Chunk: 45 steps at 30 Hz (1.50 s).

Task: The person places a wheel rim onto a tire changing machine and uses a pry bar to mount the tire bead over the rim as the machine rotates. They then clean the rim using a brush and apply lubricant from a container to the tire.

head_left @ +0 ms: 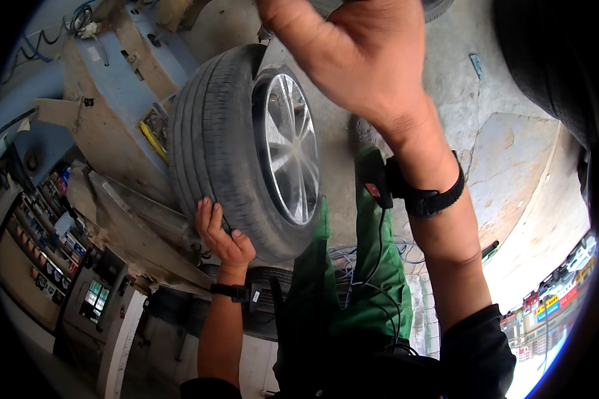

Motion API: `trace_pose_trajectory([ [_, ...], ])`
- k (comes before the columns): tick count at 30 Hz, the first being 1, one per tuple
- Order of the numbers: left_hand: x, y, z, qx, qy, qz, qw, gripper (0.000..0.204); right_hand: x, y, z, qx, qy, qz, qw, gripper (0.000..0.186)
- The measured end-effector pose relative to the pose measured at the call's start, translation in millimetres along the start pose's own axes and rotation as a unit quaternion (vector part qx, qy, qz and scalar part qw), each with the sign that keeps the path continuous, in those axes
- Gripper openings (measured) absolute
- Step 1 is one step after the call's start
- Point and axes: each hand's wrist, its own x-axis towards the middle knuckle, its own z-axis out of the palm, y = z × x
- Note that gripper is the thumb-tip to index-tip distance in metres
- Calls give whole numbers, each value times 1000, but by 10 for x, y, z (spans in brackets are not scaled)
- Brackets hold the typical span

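Observation:
A car wheel (291, 147), a black tyre around a silver spoked rim, stands tilted at the middle left, its rim facing right. My left hand (225, 241) grips the tyre's near lower side, fingers over the tread and thumb toward the sidewall. My right hand (363, 63) is raised at the top of the view, to the right of the wheel and close to the camera. Its thumb stretches out to the left, and I see nothing in it. The fingers run past the upper edge. A black strap circles each wrist.
A blue-grey machine (100, 66) with brown, worn panels and a yellow-edged part fills the left side. Another tyre (263, 319) lies behind my left forearm, and a large dark tyre (546, 63) is at the upper right. Cables (386, 299) hang by my green trousers. Stocked shelves (43, 249) stand far left.

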Motion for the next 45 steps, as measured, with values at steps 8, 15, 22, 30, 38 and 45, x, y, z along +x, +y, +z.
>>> trace_pose_trajectory([
  [8,-91,-55,-32,-7,-39,-4,999,55,-337,233,-665,1,94,103,990,18],
  [15,-315,-115,-61,-1,-64,-12,998,57,-940,901,-1858,91,235,317,914,25],
  [22,-855,-112,-59,25,-85,-15,996,61,-1561,1078,-1447,-117,64,384,914,30],
  [30,-1205,-54,-50,64,-81,-18,994,60,-2595,1278,298,71,-158,637,752,27],
  [38,-1563,-145,-109,92,-77,26,992,61,-2630,1481,874,108,-169,570,797,24],
  [45,-1273,31,-54,81,-75,-5,994,64,-2763,1506,904,-25,-126,356,925,12],
])
